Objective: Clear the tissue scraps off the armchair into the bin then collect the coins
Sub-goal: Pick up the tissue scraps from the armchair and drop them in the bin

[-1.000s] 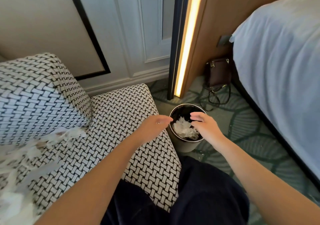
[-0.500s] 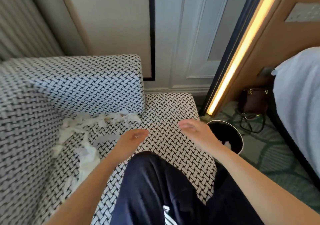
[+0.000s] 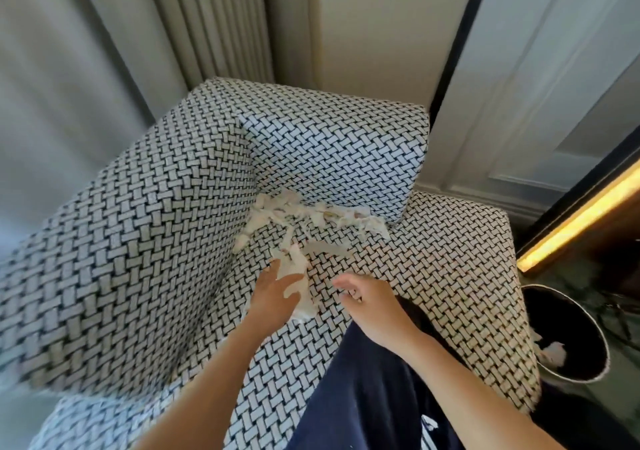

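Both hands have swung back from the bin [image 3: 581,328] to the armchair [image 3: 436,262]. Left hand [image 3: 273,294] is spread, touching the tissue scraps [image 3: 311,215] in the seat's back corner. Right hand [image 3: 374,300] is loose and empty. Next grab looks imminent.

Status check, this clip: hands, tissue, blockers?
Left hand open at white torn tissue scraps. Right hand open, empty. Scraps heaped in black-and-white woven armchair corner. Nothing blocks round black bin.

The tissue scraps [image 3: 304,221] lie on the armchair [image 3: 138,242], along the back of the seat and in its rear left corner. The left hand [image 3: 273,294] is at their near end, and the right hand [image 3: 374,300] is just right of it. The bin [image 3: 568,321] stands on the floor right of the armchair, with tissue pieces [image 3: 554,351] inside it.
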Demonstrator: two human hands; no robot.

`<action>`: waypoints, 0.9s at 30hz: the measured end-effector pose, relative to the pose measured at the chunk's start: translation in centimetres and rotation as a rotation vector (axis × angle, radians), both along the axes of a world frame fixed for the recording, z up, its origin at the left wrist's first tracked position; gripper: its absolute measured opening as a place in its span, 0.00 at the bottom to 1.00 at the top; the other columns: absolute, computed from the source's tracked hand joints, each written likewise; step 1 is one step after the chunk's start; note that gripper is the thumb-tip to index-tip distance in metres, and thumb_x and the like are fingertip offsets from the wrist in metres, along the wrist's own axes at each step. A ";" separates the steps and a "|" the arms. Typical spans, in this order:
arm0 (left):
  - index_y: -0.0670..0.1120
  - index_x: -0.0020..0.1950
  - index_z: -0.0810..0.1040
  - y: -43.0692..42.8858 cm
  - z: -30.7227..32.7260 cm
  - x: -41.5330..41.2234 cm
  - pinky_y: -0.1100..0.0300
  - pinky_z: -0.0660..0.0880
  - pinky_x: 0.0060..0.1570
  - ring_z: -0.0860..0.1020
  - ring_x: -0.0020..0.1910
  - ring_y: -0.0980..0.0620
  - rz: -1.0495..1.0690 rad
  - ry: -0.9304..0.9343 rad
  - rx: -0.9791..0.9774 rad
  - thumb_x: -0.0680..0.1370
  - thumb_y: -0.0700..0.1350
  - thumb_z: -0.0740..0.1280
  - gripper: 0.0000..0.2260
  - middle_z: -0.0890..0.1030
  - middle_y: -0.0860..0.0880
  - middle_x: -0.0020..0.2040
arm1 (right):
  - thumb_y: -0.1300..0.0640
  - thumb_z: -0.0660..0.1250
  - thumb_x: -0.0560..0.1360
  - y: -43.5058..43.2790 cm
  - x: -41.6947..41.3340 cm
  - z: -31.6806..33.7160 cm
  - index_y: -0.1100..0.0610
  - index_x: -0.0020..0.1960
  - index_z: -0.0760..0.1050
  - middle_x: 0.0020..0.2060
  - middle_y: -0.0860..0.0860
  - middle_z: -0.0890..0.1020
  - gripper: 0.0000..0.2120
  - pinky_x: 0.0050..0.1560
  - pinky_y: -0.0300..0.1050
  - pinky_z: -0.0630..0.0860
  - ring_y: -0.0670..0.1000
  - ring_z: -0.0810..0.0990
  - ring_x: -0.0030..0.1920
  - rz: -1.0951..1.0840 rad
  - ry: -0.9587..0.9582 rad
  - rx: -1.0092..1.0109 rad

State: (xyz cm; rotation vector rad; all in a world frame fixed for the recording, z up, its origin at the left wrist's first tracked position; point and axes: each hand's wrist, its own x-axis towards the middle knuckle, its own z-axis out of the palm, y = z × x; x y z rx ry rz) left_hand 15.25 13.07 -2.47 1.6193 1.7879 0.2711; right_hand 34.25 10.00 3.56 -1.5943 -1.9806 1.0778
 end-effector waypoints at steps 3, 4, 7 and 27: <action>0.56 0.72 0.65 -0.9 -1.1 -0.6 0.49 0.50 0.73 0.45 0.76 0.46 0.004 0.052 -0.021 0.79 0.47 0.60 0.20 0.48 0.54 0.77 | 0.59 0.60 0.79 -0.5 -1.8 -1.4 0.52 0.65 0.73 0.61 0.46 0.76 0.15 0.62 0.31 0.65 0.43 0.71 0.63 0.080 -0.090 0.031; 0.54 0.73 0.64 -1.2 -1.4 -0.7 0.48 0.51 0.73 0.46 0.76 0.46 -0.002 0.083 0.003 0.79 0.47 0.60 0.21 0.49 0.55 0.77 | 0.58 0.59 0.79 -0.7 -2.2 -1.8 0.52 0.66 0.73 0.61 0.46 0.76 0.16 0.64 0.35 0.65 0.44 0.70 0.63 0.105 -0.145 0.062; 0.49 0.74 0.61 -1.9 -2.1 -0.9 0.48 0.53 0.73 0.51 0.74 0.47 -0.014 0.134 0.108 0.79 0.47 0.61 0.24 0.57 0.54 0.76 | 0.57 0.58 0.79 -1.3 -2.4 -2.4 0.49 0.65 0.72 0.61 0.43 0.75 0.16 0.67 0.39 0.62 0.44 0.69 0.64 0.151 -0.303 0.194; 0.46 0.69 0.70 -8.5 -1.0 0.4 0.76 0.58 0.62 0.65 0.65 0.62 0.179 -0.399 0.156 0.77 0.38 0.64 0.20 0.69 0.57 0.66 | 0.48 0.57 0.79 -1.1 -3.2 -4.0 0.36 0.74 0.50 0.77 0.56 0.46 0.27 0.71 0.57 0.53 0.59 0.57 0.74 0.555 -0.949 0.143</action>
